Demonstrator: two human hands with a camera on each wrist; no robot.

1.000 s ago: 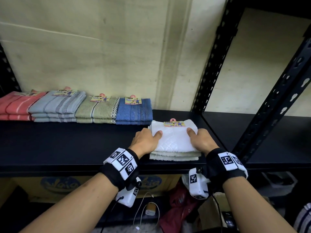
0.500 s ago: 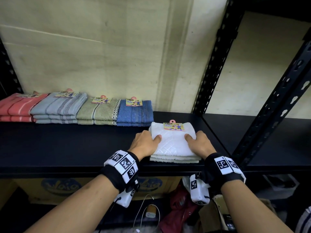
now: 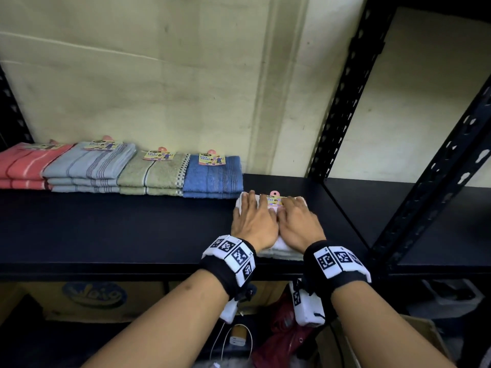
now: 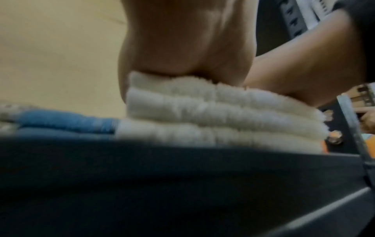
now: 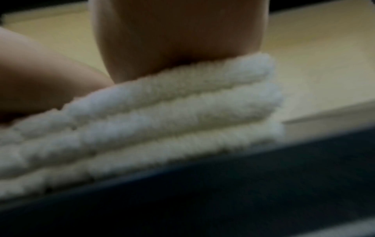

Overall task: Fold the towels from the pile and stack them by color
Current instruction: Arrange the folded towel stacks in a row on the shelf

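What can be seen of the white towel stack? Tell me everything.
The white towel stack is fluffy terry cloth, three folded layers by the wrist views, lying flat on the black shelf just right of the blue stack. A pink-tabbed paper label sits at its back edge. The left hand and right hand press flat on top, covering most of it.
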